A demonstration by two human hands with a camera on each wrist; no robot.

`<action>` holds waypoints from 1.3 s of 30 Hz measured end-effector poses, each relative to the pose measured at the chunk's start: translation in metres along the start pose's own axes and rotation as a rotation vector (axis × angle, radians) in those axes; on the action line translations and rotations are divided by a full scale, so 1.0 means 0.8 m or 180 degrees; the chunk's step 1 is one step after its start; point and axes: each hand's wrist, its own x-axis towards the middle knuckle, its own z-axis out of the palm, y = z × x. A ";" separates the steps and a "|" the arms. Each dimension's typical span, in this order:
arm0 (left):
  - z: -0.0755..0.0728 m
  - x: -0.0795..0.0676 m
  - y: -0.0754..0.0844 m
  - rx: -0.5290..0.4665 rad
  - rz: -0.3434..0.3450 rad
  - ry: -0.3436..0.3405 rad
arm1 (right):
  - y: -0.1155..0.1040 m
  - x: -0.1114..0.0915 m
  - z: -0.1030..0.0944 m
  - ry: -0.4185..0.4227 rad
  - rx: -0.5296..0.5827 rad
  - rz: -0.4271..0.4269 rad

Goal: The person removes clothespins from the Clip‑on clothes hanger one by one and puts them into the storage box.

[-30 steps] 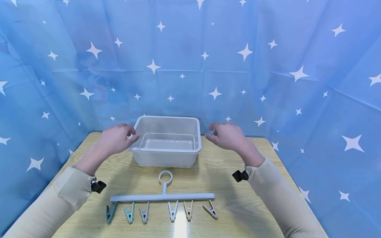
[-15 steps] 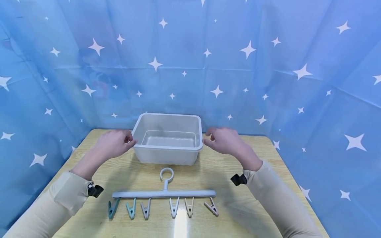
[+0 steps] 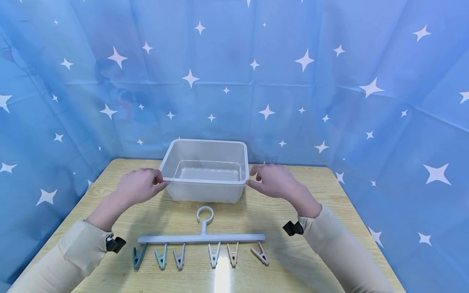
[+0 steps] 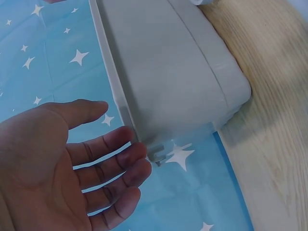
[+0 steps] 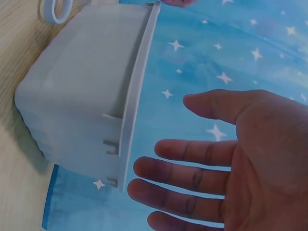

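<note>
With the tub's middle as clock centre in the head view, the left hand [image 3: 137,185] sits between eight and nine o'clock, thumb and fingers apart, fingertips at the rim; whether they touch it I cannot tell. At three o'clock the right hand [image 3: 275,181] has its fingers straight and spread just beside the rim, clamped on nothing. The tub [image 3: 205,192] between them is smooth, pale grey plastic, a deep rounded rectangle with a rolled lip. Ribbed cream sleeves [image 3: 337,240] reach in from four and eight, a small black block [image 3: 293,228] at each cuff. At six o'clock lies a glossy, pale blue-grey hanger [image 3: 203,239], a slim bar with a curled hook towards the tub; six V-shaped clips [image 3: 214,263] line its near edge, teal through beige to pinkish. Beneath is a wood-grained table [image 3: 329,191]; at twelve, creased blue cloth [image 3: 234,53] with white four-pointed stars.
</note>
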 end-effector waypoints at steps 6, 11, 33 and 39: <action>0.008 -0.004 0.000 -0.0009 0.0018 -0.0093 | -0.005 -0.004 0.007 -0.0065 0.0077 0.0000; 0.013 -0.011 0.002 -0.0053 0.0005 -0.0163 | -0.009 -0.007 0.014 -0.0121 0.0156 -0.0029; 0.061 -0.034 0.018 -0.0186 0.0102 -0.0463 | -0.020 -0.025 0.061 -0.0407 0.0326 -0.0268; 0.075 -0.040 0.023 -0.0214 0.0159 -0.0575 | -0.020 -0.030 0.078 -0.0561 0.0361 -0.0467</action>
